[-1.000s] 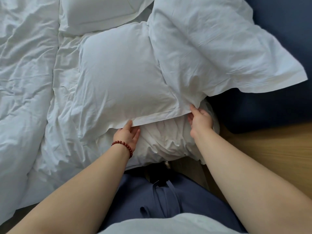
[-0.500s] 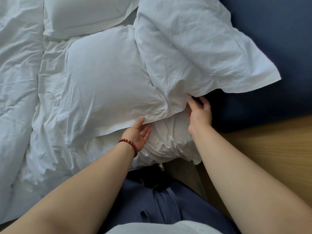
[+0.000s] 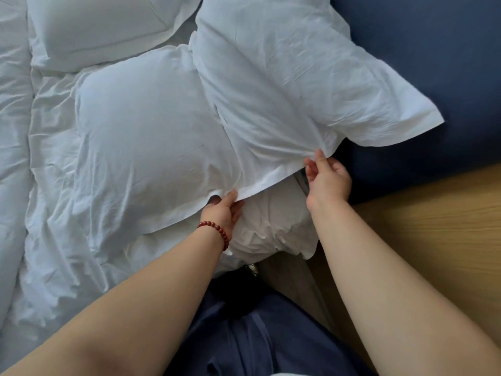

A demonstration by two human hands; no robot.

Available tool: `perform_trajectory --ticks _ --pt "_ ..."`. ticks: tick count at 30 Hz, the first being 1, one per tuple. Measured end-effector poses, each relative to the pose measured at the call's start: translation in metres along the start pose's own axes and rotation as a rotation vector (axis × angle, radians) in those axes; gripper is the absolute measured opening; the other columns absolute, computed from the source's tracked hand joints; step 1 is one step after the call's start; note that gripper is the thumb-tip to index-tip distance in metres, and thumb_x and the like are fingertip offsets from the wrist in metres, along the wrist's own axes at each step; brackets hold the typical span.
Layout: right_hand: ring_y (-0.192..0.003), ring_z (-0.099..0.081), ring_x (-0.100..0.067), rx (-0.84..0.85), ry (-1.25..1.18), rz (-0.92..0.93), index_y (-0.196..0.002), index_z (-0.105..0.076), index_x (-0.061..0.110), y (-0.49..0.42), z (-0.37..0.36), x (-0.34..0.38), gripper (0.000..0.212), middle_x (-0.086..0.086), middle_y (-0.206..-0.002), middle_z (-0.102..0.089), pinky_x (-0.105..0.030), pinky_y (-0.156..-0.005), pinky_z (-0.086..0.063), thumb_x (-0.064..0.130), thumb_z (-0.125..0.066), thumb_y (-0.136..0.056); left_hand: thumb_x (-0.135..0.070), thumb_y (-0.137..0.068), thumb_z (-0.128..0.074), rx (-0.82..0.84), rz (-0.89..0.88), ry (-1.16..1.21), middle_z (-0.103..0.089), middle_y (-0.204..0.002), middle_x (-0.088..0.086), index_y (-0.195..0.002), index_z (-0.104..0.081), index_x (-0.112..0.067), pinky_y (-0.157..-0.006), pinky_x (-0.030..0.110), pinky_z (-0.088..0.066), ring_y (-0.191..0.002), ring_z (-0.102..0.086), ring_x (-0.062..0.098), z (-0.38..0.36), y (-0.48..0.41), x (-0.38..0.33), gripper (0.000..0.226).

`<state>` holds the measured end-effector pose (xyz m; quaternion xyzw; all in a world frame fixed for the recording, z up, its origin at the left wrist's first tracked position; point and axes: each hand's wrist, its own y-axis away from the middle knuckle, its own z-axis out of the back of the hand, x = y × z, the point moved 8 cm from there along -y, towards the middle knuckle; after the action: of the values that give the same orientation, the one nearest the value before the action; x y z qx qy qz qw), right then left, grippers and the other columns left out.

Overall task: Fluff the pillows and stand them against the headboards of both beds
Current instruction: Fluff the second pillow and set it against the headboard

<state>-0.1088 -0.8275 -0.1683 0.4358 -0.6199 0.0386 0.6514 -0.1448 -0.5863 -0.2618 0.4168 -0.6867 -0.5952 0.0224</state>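
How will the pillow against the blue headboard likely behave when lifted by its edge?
Probably floppy: the flange of the pillow puckers where the right hand pinches it. Likely light: a fingertip pinch lifts that edge. It may slump, as its unsupported corner sags across the headboard.

Pillows: three, the far pillow [image 3: 103, 25], the middle pillow [image 3: 146, 137] and the right pillow [image 3: 284, 77].
Grips: two, the left grip [image 3: 225, 213] and the right grip [image 3: 328, 183].
Pillows held: two, one per grip.
Pillows lying loose: one, the far pillow.
Bracelets: one bracelet [image 3: 217, 229] of red beads.
Headboards: one blue headboard [image 3: 420, 63].
Duvets: one white duvet [image 3: 10, 158].
Beds: one bed [image 3: 271, 226].
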Motion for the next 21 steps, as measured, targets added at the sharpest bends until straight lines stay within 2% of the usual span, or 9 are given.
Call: perform_trajectory --ticks 2,5,8,10,13,16,18,21 --pt "-0.069 -0.07 -0.008 -0.007 -0.021 -0.033 -0.086 -0.067 0.009 0.012 -0.004 -0.006 0.008 -0.003 -0.08 -0.072 -0.018 -0.061 -0.052 0.015 -0.071 -0.088 -0.018 -0.091 -0.067 0.047 0.067 -0.017 -0.068 -0.112 0.01 -0.113 -0.06 -0.008 -0.065 0.024 -0.055 -0.084 -0.073 0.013 -0.005 0.005 0.003 0.025" --pt "-0.069 -0.071 -0.01 -0.034 -0.016 -0.117 -0.096 -0.068 0.013 0.031 -0.002 -0.017 0.017 -0.002 -0.094 -0.073 -0.019 -0.059 -0.053 0.023 -0.075 -0.085 -0.032 -0.093 -0.063 0.198 0.219 -0.097 -0.065 -0.108 0.001 -0.109 -0.059 -0.011 -0.082 0.028 -0.05 -0.1 -0.062 0.013 -0.017 0.022 0.011 0.027" --pt "-0.07 -0.072 -0.01 -0.036 0.036 -0.157 -0.099 -0.07 0.015 0.053 0.001 -0.02 0.022 -0.001 -0.098 -0.074 -0.02 -0.059 -0.054 0.031 -0.076 -0.084 -0.034 -0.095 -0.06 0.308 0.256 -0.163 -0.07 -0.105 -0.003 -0.106 -0.063 -0.011 -0.078 0.026 -0.05 -0.098 -0.064 0.011 -0.025 0.039 0.004 0.025" --pt "-0.073 -0.073 -0.012 0.015 0.038 -0.111 -0.1 -0.071 0.015 0.069 -0.01 -0.013 0.024 0.0 -0.095 -0.076 -0.021 -0.06 -0.053 0.033 -0.074 -0.085 -0.03 -0.095 -0.06 0.356 0.19 -0.174 -0.074 -0.1 -0.003 -0.105 -0.065 -0.012 -0.075 0.026 -0.052 -0.095 -0.069 0.01 -0.037 0.048 -0.02 0.022" --pt "-0.078 -0.073 -0.014 0.097 0.026 0.039 -0.101 -0.069 0.014 0.091 -0.038 0.018 0.021 0.001 -0.092 -0.076 -0.022 -0.064 -0.053 0.031 -0.07 -0.089 -0.024 -0.096 -0.059 0.456 0.034 -0.162 -0.076 -0.102 -0.002 -0.107 -0.065 -0.011 -0.076 0.027 -0.054 -0.096 -0.071 0.012 -0.062 0.063 -0.069 0.018" --pt "-0.085 -0.072 -0.014 0.141 0.082 0.284 -0.096 -0.069 0.017 0.111 -0.069 0.065 0.012 0.003 -0.091 -0.075 -0.021 -0.069 -0.053 0.028 -0.066 -0.091 -0.019 -0.096 -0.058 0.594 -0.105 -0.203 -0.075 -0.106 0.002 -0.108 -0.065 -0.009 -0.082 0.028 -0.054 -0.101 -0.07 0.015 -0.094 0.087 -0.115 0.017" --pt "-0.09 -0.069 -0.006 0.138 0.208 0.485 -0.096 -0.071 0.022 0.123 -0.086 0.096 0.011 0.007 -0.092 -0.074 -0.018 -0.076 -0.054 0.029 -0.065 -0.092 -0.019 -0.096 -0.059 0.659 -0.207 -0.265 -0.074 -0.106 0.002 -0.108 -0.066 -0.009 -0.084 0.029 -0.054 -0.102 -0.07 0.016 -0.115 0.104 -0.143 0.018" --pt "-0.1 -0.061 0.007 0.117 0.456 0.735 -0.107 -0.069 0.024 0.135 -0.106 0.132 0.017 0.017 -0.105 -0.069 -0.005 -0.084 -0.045 0.03 -0.059 -0.094 -0.02 -0.095 -0.06 0.702 -0.385 -0.376 -0.075 -0.105 0.003 -0.105 -0.068 -0.009 -0.089 0.033 -0.054 -0.102 -0.07 0.016 -0.144 0.125 -0.181 0.017"
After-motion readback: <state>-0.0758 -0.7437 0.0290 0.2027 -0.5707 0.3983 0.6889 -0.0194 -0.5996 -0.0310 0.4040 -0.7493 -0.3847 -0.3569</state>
